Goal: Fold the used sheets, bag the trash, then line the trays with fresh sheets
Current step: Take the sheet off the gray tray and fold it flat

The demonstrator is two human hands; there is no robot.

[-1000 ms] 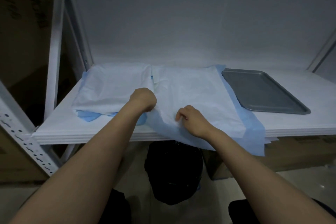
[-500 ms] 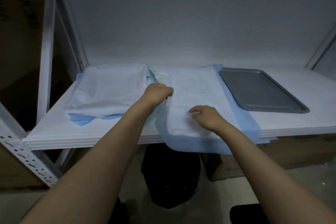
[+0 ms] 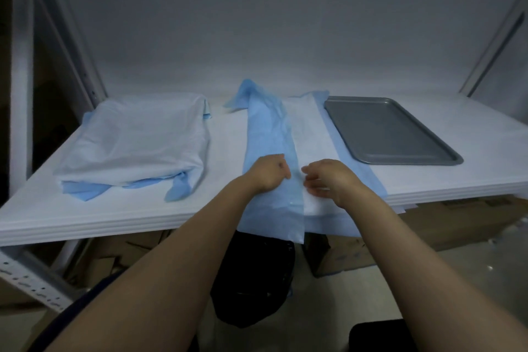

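A blue-backed sheet is spread at the middle of the shelf, one long flap turned over and its near end hung over the front edge. The flap is gripped by the curled left hand; whether anything is pinched by the bent-fingered right hand, just beside it, cannot be told. A grey tray is set toward the right edge.

The left hand grips the folded-over blue sheet, the right hand resting on its white side.
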